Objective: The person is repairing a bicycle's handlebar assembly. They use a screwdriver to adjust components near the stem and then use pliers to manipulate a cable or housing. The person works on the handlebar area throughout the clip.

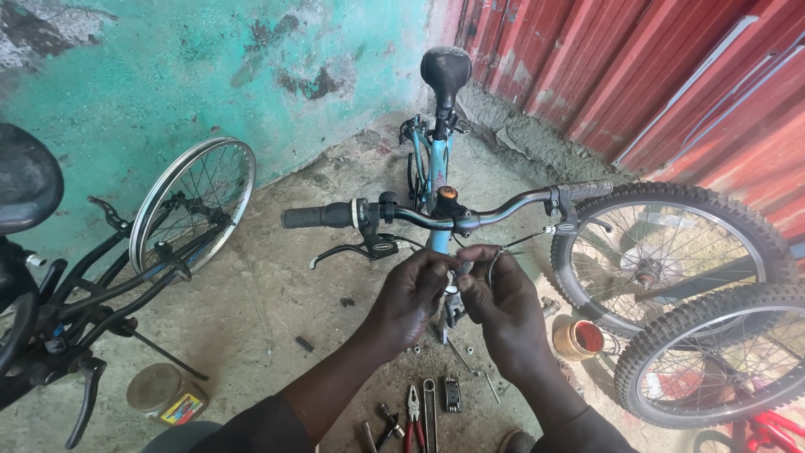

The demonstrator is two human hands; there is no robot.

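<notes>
Both hands meet just under the middle of the blue bike's handlebar [470, 216]. The left hand [411, 298] and right hand [503, 306] pinch a thin brake cable [495, 260]. It looks light, springy and slippery, so hold it near its end. Pliers [413, 411] and small tools lie on the rough concrete floor [277, 277], near a green wall [210, 75].

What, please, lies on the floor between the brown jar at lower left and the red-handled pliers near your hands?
In the head view, the left forearm crosses between the brown jar and the red-handled pliers; otherwise the concrete there is bare.
</notes>
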